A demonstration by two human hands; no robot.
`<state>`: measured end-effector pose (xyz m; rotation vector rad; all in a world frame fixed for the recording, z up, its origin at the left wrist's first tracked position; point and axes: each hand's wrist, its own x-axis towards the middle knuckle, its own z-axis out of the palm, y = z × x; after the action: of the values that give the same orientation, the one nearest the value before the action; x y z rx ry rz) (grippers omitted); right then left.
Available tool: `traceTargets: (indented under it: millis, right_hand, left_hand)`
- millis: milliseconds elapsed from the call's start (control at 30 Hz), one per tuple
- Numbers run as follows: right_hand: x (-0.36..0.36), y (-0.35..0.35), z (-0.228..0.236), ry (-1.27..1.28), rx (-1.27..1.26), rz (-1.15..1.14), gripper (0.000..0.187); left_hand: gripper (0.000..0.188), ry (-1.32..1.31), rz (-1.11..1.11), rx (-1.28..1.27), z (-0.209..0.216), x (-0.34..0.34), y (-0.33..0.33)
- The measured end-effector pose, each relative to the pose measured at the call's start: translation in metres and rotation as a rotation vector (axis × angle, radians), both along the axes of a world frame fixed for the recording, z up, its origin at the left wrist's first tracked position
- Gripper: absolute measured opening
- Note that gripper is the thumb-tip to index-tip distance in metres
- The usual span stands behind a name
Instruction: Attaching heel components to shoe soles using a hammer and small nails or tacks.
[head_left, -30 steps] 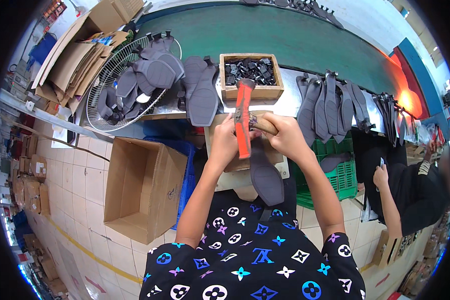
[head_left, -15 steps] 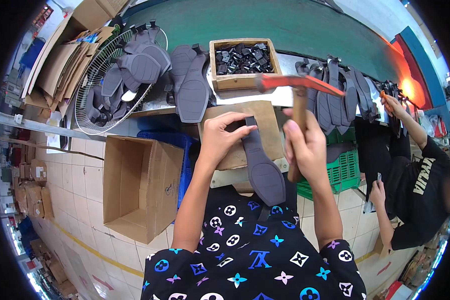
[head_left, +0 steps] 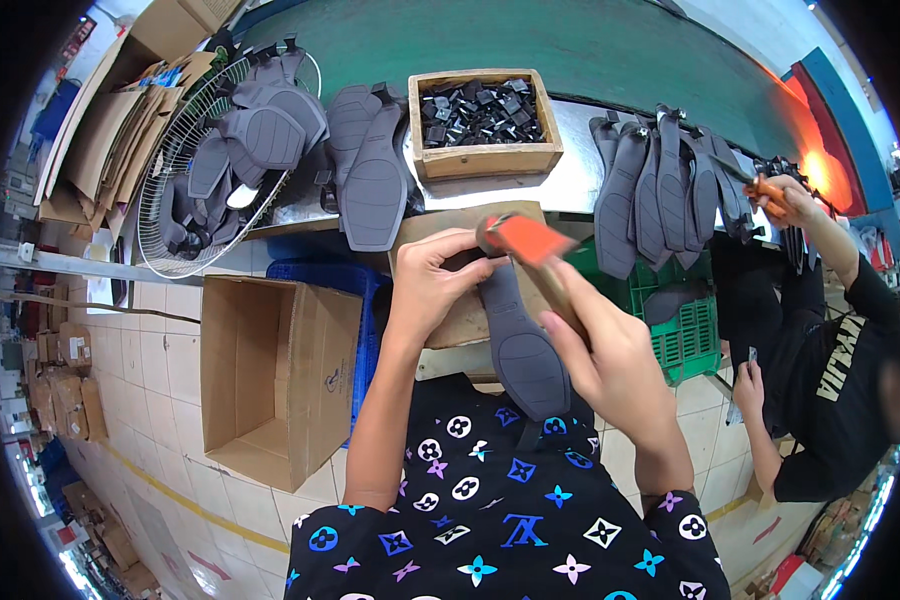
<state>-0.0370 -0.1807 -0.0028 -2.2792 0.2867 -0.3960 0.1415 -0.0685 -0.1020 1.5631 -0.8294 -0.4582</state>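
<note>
A dark grey strappy shoe [head_left: 527, 352] lies sole up, its heel end on a brown-topped block [head_left: 440, 222] and its toe toward my body. My left hand [head_left: 432, 285] pinches the shoe's heel end between thumb and fingers; the hammer head hides the spot itself. In my right hand [head_left: 615, 365] is a hammer [head_left: 530, 245] with an orange-red head and wooden handle, gripped by the handle. Its head is down over the heel, close to my left fingertips. Whether it touches the heel I cannot tell.
A wooden box [head_left: 485, 163] of small black heel tips stands behind the block. Grey shoes fill a wire basket [head_left: 155, 225] and lie on the bench either side. A cardboard box [head_left: 245, 380] and green crate [head_left: 685, 340] flank me. A co-worker's hand [head_left: 795, 200] holds an orange-handled tool.
My right hand has brought the hammer down and left, from raised beside the shoe to over its heel. My left hand keeps its pinch. The co-worker's tool has shifted left.
</note>
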Motion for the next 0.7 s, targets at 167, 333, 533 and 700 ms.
traceTargets:
  millis: [167,333,533,700]
  right_hand:
    - [0.0,0.002,0.008,-0.103,0.0,-0.015,0.045]
    - [0.0,0.0,0.006,-0.005,0.036,-0.046,0.044]
    - [-0.008,-0.002,0.009,-0.029,-0.021,-0.077,0.044]
    - [0.001,-0.001,-0.004,0.009,0.042,-0.053,0.04]
  left_hand:
    - [0.028,0.06,0.018,0.03,0.0,-0.002,0.004]
    - [0.029,0.112,-0.008,0.03,-0.002,0.001,0.002]
    - [0.03,0.103,-0.012,0.017,0.003,0.0,0.001]
    - [0.03,0.062,-0.017,0.027,0.001,0.0,0.002]
